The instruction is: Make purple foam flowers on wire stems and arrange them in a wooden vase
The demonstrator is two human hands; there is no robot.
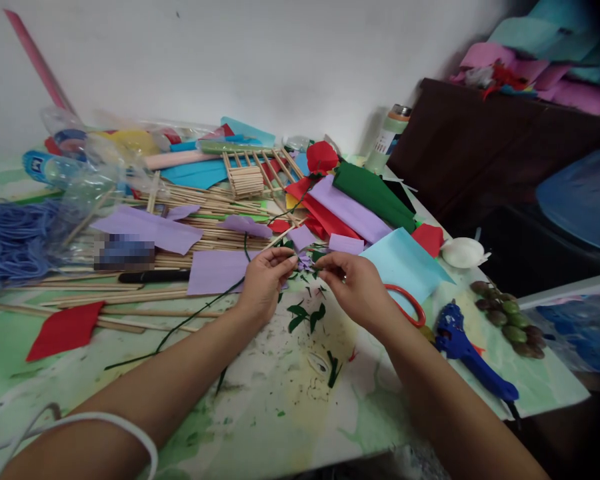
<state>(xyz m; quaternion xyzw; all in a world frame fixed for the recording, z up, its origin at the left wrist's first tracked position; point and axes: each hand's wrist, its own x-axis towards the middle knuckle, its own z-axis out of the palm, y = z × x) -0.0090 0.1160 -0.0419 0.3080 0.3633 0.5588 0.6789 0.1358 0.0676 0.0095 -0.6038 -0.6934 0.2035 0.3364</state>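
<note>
My left hand (267,279) is closed in a pinch at the middle of the table, thumb and forefinger together beside a small purple paper piece (305,261). On the other side of that piece, my right hand (349,280) also pinches; what lies between its fingertips is too small to make out. Dark green paper leaves (307,317) lie just below the hands. Purple paper squares (301,237) rest beyond the fingertips. A thin green stem (195,320) runs across the table near my left forearm.
Orange-handled scissors (410,303), a blue glue gun (473,360) and grapes (513,320) are on the right. Wooden sticks (180,240), purple sheets and blue yarn (15,233) cover the left. Rolled coloured paper (375,197) and a bottle (386,143) stand or lie farther back.
</note>
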